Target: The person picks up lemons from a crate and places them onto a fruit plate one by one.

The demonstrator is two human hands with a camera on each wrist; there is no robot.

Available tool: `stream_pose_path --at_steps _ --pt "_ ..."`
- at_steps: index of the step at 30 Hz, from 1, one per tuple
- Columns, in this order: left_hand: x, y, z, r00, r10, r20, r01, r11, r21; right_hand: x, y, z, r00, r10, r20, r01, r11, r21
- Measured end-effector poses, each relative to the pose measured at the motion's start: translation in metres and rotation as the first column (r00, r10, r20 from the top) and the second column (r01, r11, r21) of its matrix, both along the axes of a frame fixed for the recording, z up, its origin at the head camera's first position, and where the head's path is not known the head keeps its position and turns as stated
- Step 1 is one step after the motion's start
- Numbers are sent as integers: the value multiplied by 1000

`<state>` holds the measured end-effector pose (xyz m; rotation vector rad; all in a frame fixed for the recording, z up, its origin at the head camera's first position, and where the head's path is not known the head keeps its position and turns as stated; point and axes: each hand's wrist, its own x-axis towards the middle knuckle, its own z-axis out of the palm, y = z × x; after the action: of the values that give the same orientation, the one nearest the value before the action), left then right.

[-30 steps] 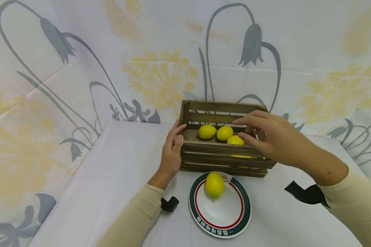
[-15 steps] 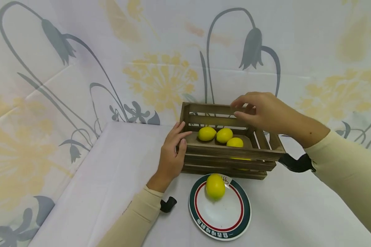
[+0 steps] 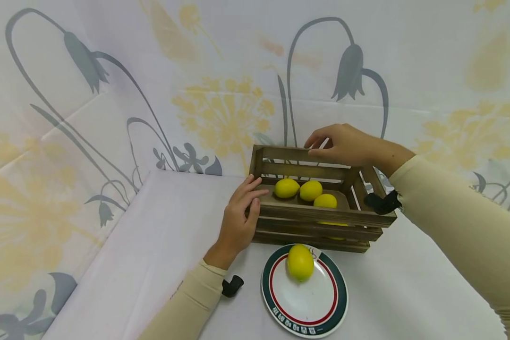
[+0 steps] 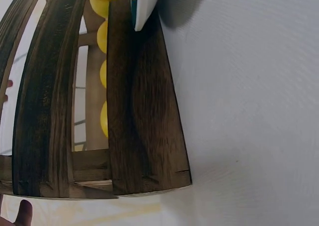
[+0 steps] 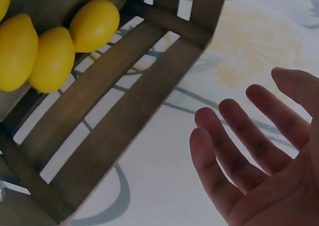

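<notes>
A brown slatted wooden crate [image 3: 289, 212] holds several yellow lemons [image 3: 286, 188], and the lemons [image 5: 52, 59] also show inside it in the right wrist view. My left hand [image 3: 237, 218] rests at the crate's left end with its fingers extended; only a bit of the left hand [image 4: 22, 215] shows at the corner of the left wrist view. Over the crate's back rim is my right hand [image 3: 346, 144], its fingers loosely bent around nothing. In the right wrist view the right hand [image 5: 254, 151] is spread beside the crate, apart from it.
In front of the crate stands a white plate [image 3: 304, 304] with a green and red rim, bearing one lemon [image 3: 300, 263]. A white cloth [image 3: 174, 236] covers the table. Behind rises a flower-printed curtain [image 3: 238, 56]. Black straps [image 3: 233, 285] hang at both wrists.
My right hand has moved from over the crate's right end up and leftward to the back rim. The left hand stays at the left end. The view has shifted slightly.
</notes>
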<state>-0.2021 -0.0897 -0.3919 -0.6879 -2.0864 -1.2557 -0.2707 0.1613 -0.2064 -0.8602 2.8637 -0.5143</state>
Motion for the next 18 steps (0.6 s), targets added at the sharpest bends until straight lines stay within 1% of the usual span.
stream_pose_path --at_steps 5,8,13,18 --pt "3 1 -3 1000 -10 -8 10 1000 -2 -13 -4 -7 997 12 70 -11 1000 -4" --pt "4 2 -5 1000 -20 -21 20 1000 -6 -20 -7 -12 993 -2 121 3 1000 -6" --pt "6 2 -6 999 -32 -43 31 999 -18 -27 -11 -20 980 -18 197 21 1000 -15" --pt "8 2 -5 998 -36 -61 35 999 -17 -33 -18 -27 966 11 259 -4 1000 -29"
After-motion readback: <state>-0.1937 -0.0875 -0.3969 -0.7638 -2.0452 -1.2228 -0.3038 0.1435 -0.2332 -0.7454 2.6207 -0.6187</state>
